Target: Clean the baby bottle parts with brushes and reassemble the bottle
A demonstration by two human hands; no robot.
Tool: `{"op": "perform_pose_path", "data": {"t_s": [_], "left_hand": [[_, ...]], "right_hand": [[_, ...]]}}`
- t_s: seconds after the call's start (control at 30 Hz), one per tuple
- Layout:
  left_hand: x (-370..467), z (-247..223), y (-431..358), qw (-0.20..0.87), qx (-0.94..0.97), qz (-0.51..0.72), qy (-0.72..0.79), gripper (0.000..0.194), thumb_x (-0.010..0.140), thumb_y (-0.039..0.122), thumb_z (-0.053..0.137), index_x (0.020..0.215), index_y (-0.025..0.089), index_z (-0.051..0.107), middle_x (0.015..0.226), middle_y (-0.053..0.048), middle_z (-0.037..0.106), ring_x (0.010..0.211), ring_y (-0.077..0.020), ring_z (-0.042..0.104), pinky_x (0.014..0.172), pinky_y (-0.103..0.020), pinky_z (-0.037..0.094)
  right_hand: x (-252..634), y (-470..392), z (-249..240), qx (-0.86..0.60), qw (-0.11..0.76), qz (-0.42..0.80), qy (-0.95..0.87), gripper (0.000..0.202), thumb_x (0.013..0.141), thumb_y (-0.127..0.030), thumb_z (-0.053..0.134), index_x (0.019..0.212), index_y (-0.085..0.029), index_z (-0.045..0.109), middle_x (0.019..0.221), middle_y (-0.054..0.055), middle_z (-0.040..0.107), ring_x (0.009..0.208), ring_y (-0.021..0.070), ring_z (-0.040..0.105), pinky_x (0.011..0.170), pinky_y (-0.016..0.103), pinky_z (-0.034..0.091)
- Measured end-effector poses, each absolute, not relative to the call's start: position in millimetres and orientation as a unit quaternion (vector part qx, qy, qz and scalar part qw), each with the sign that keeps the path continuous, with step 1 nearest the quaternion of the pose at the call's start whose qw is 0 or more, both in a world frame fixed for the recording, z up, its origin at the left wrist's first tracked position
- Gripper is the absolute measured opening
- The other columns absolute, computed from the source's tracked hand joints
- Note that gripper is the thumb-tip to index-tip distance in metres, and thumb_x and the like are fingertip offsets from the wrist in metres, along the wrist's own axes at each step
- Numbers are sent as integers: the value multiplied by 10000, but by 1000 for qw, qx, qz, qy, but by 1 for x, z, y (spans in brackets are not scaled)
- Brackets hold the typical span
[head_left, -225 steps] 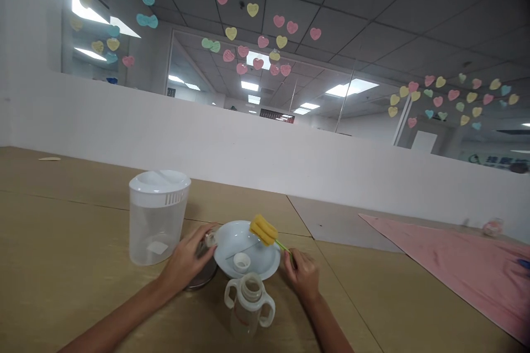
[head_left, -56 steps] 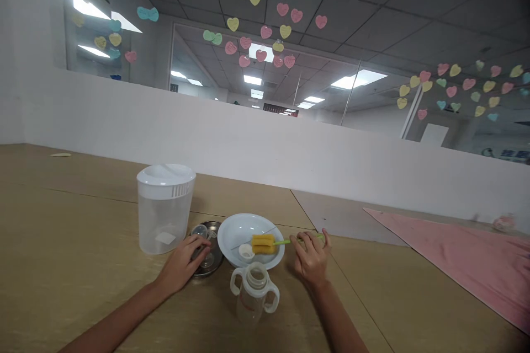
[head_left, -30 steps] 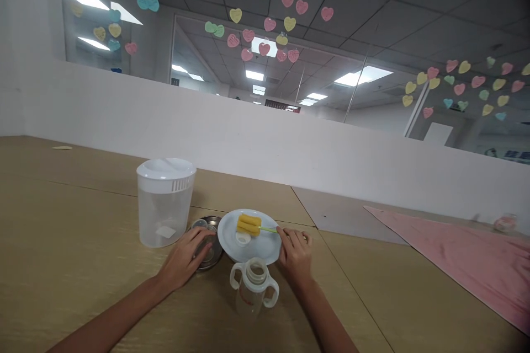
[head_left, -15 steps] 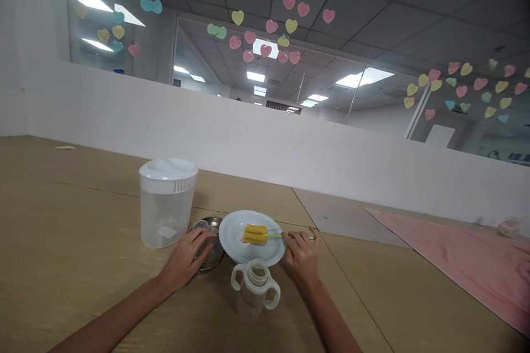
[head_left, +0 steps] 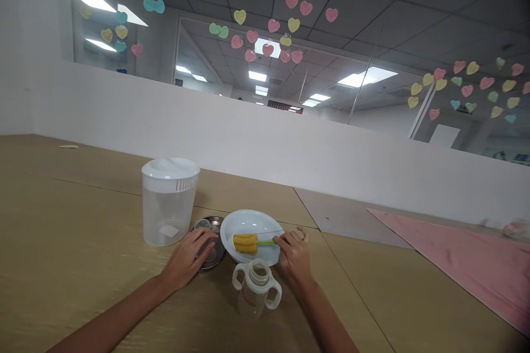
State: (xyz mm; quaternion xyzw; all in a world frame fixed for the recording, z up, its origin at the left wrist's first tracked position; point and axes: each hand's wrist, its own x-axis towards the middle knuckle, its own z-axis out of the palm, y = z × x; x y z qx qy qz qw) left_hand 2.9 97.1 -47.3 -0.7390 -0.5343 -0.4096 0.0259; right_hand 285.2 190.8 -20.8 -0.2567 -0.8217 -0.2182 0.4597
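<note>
A yellow sponge brush (head_left: 245, 243) with a green handle lies over the left part of a white plate (head_left: 265, 258). My right hand (head_left: 295, 253) pinches the handle at the plate's right edge. My left hand (head_left: 190, 253) rests with its fingers spread over a round metal dish (head_left: 218, 262), partly covering it. On that dish sits a small clear round piece (head_left: 202, 224). In front of the plate stands a clear bottle (head_left: 252, 299), uncapped, with a white two-handled collar around its neck.
A translucent container with a white lid (head_left: 169, 204) stands behind my left hand. Pink cloth (head_left: 464, 265) covers the table's right side. A low white wall (head_left: 265, 143) runs along the back, below glass with heart-shaped notes.
My right hand has moved slightly left, and the yellow brush has slid left across the plate. My left hand stays over the metal dish.
</note>
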Motion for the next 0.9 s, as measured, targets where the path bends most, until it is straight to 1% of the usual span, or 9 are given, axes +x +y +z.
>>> {"op": "perform_pose_path", "data": {"t_s": [0.17,0.4,0.5,0.7,0.8,0.9], "left_hand": [[3,-48,97,31,-741,-405,-535,290,927,359,343,1066,236,565,1089,-50,564,1024,-189,522,873,-296,425],[3,-49,98,37,-739,-405,-537,296,923,356,355,1150,245,509,1136,-45,547,1064,-194,502,905,-310,410],[3,-48,98,40,-737,-407,-538,306,919,355,372,1179,241,486,1151,-51,543,1070,-197,502,910,-318,409],[4,-46,95,52,-733,-414,-537,325,909,359,395,1195,236,492,1155,-61,555,1060,-206,519,889,-326,434],[7,-46,94,62,-736,-419,-529,358,894,380,427,1217,233,479,1162,-64,562,1063,-214,520,897,-338,433],[10,-45,93,66,-730,-433,-525,395,869,410,468,1214,216,480,1169,-76,568,1064,-229,525,907,-356,431]], "right_hand": [[279,189,-22,-259,462,-197,-825,318,723,-35,403,794,-203,664,649,6,565,659,124,473,877,348,242],[281,189,-27,-291,464,-130,-827,336,802,-50,385,814,-211,679,682,8,596,674,128,499,842,337,253],[280,189,-27,-296,477,-108,-821,341,816,-60,379,812,-212,684,687,8,604,681,130,508,829,336,258],[279,186,-25,-299,503,-46,-810,307,842,-112,392,833,-205,685,704,6,621,696,135,523,782,328,287],[277,184,-23,-282,501,-39,-817,296,845,-116,402,871,-213,680,723,1,622,709,135,528,766,325,310],[274,181,-20,-241,505,-56,-826,289,848,-97,407,900,-206,669,733,6,615,705,134,526,757,330,335]]}}
